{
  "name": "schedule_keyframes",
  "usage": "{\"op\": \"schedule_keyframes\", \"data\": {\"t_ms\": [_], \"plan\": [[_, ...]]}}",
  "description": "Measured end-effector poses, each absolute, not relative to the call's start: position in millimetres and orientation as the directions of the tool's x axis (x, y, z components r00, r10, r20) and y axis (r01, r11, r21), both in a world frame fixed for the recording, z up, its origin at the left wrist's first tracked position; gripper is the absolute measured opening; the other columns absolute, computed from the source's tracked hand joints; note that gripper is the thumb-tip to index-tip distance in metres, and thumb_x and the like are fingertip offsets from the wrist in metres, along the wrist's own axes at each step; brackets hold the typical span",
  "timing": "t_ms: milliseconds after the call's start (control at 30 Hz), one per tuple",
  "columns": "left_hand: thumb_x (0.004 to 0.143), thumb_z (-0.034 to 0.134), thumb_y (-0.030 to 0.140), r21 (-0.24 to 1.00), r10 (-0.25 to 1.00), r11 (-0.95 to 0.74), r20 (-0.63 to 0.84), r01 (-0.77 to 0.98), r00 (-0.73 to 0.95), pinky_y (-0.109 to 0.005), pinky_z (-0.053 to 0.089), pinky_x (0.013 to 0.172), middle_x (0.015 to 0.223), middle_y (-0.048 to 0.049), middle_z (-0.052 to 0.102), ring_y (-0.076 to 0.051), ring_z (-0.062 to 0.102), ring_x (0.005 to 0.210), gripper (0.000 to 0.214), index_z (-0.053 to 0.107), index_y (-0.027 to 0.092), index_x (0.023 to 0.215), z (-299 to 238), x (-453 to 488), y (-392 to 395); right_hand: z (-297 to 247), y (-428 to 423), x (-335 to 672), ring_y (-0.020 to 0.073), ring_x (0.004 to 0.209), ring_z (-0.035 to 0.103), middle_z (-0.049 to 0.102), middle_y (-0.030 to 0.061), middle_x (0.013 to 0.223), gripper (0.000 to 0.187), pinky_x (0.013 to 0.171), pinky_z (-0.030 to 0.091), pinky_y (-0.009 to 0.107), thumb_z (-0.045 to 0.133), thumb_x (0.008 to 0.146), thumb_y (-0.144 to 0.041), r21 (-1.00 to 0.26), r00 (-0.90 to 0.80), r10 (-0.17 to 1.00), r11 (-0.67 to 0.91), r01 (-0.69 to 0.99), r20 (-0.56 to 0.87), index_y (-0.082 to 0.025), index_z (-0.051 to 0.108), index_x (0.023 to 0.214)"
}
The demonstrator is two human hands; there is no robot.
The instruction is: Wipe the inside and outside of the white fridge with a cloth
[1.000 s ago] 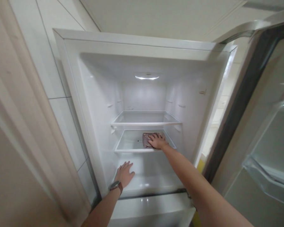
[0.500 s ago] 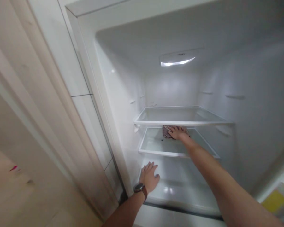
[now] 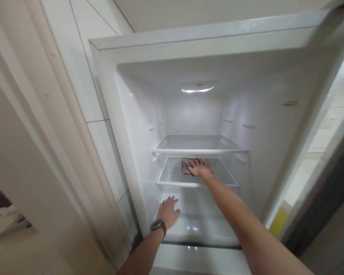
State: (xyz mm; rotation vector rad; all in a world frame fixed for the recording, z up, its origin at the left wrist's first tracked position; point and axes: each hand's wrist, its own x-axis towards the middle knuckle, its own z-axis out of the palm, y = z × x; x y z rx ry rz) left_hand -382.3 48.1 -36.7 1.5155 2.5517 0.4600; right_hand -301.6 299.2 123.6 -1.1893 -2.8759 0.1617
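An open white fridge [image 3: 132,126] stands in front of me, lit from its ceiling lamp. My right hand [image 3: 200,169] reaches deep inside and presses flat on a brownish patterned cloth [image 3: 186,167] lying on the lower glass shelf [image 3: 172,179]. Its fingers are spread over the cloth. My left hand [image 3: 168,212], with a watch on the wrist, rests open and flat on the fridge's bottom surface [image 3: 200,225] near the left wall. The upper glass shelf [image 3: 200,147] holds nothing I can see.
A tiled wall [image 3: 83,76] and a pale door frame [image 3: 40,126] run along the left. The fridge door's dark edge [image 3: 326,198] stands open at the right, with something yellow [image 3: 278,221] low beside it.
The view has pulled back and shifted, so the fridge's top edge and the door at right show again. My right hand with the cloth has slid slightly left on the lower shelf. The left hand stays planted.
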Motion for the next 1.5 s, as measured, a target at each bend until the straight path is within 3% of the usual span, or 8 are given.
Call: {"op": "schedule_keyframes", "data": {"t_ms": [367,633,867,1133,1500], "plan": [[0.093,0.051,0.035,0.256,0.885,0.430,0.070,0.866,-0.460,-0.047,0.023,0.130,0.168,-0.0026,0.040,-0.026,0.030,0.158,0.063,0.054,0.026,0.155,-40,-387,53,131,246,-269,0.0405,0.160,0.012,0.022,0.0044,0.174,0.073,0.123,0.014,0.069,0.022,0.100,-0.068,-0.156,-0.750,0.660,0.737,0.658,-0.049,-0.038,0.029,0.166],[0.093,0.051,0.033,0.299,0.879,0.424,0.092,0.855,-0.468,-0.049,0.023,0.130,0.166,-0.0016,0.043,-0.025,0.032,0.157,0.060,0.057,0.027,0.152,-41,-383,52,132,268,-294,0.0391,0.160,0.012,0.019,0.0007,0.175,0.071,0.123,0.012,0.068,0.024,0.100,-0.067,-0.124,-0.732,0.678,0.722,0.681,-0.074,-0.042,0.027,0.166],[0.094,0.053,0.037,0.322,0.881,0.403,0.117,0.857,-0.458,-0.050,0.026,0.129,0.165,-0.0020,0.045,-0.027,0.033,0.156,0.056,0.058,0.029,0.149,-39,-378,47,125,308,-350,0.0413,0.158,0.018,0.021,0.0045,0.174,0.071,0.120,0.019,0.071,0.023,0.101,-0.067,-0.086,-0.719,0.694,0.714,0.695,-0.045,-0.041,0.029,0.166],[0.094,0.054,0.041,0.335,0.882,0.395,0.123,0.855,-0.456,-0.052,0.026,0.128,0.164,-0.0016,0.046,-0.028,0.034,0.155,0.057,0.057,0.031,0.149,-39,-376,45,119,327,-383,0.0456,0.156,0.020,0.024,0.0061,0.174,0.072,0.119,0.017,0.074,0.022,0.100,-0.068,-0.083,-0.710,0.704,0.708,0.702,0.001,-0.039,0.033,0.164],[0.091,0.057,0.041,0.333,0.884,0.407,0.090,0.851,-0.458,-0.052,0.025,0.129,0.165,-0.0023,0.044,-0.027,0.033,0.156,0.057,0.058,0.030,0.148,-35,-379,48,129,251,-341,0.0417,0.158,0.019,0.022,0.0028,0.175,0.071,0.123,0.017,0.066,0.024,0.101,-0.063,-0.068,-0.764,0.644,0.761,0.645,-0.043,-0.038,0.028,0.167]]}}
